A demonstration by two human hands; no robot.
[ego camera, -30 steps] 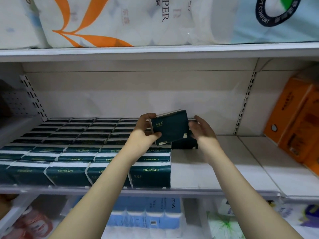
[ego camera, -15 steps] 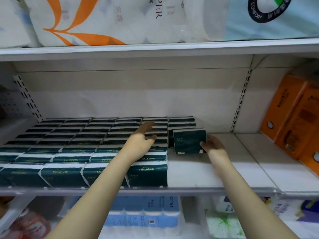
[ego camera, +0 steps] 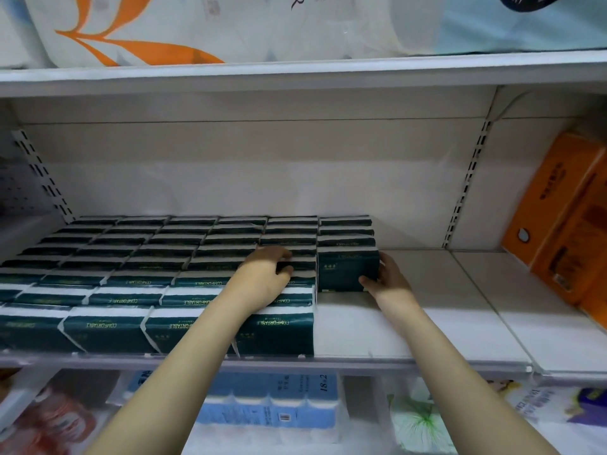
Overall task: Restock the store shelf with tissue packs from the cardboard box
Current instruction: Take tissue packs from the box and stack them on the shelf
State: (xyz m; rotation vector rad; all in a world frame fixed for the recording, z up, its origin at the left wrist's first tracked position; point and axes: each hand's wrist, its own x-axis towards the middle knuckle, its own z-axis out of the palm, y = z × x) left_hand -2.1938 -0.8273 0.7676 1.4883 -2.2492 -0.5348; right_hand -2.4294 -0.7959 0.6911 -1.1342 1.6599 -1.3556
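White shelf board [ego camera: 410,323] spans the middle of the frame. Our right hand [ego camera: 391,284] grips the front tissue pack [ego camera: 345,269] at centre right, thumb on its face and fingers round its right side. Our left hand [ego camera: 262,280] rests with loosely bent fingers on the stocked packs [ego camera: 197,244] beside it. We should press it upright and flush against the pack behind and the neighbouring column. We count six columns; the rightmost holds four packs. No cardboard box shows.
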